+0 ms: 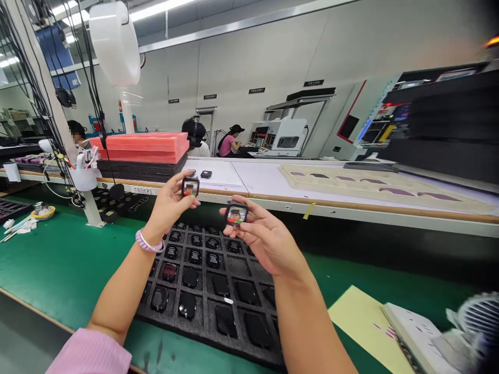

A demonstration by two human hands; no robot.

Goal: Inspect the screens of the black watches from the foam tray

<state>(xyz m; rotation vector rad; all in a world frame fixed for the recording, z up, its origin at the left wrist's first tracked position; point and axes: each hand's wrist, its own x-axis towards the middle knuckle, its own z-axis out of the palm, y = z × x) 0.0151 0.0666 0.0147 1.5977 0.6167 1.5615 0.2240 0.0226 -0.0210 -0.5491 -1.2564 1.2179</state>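
My left hand (171, 200) pinches a small black square watch body (191, 187) between thumb and fingers, its lit screen facing me. To its right and slightly lower, my right hand (268, 236) grips a second watch body (236, 213), also with a coloured picture on its screen. Both are held in the air, apart from each other, above a black foam tray (198, 324). Many of the tray's compartments hold dark watch bodies, some showing white text. My right hand and forearm hide part of the tray's right side.
A shelf edge (351, 214) runs behind my hands, bearing red foam (144, 148), a small black piece (206, 174) and a cream tray (290, 179). Yellow paper (362, 322) and a notebook (413, 327) lie right on the green bench (47, 265). People sit beyond.
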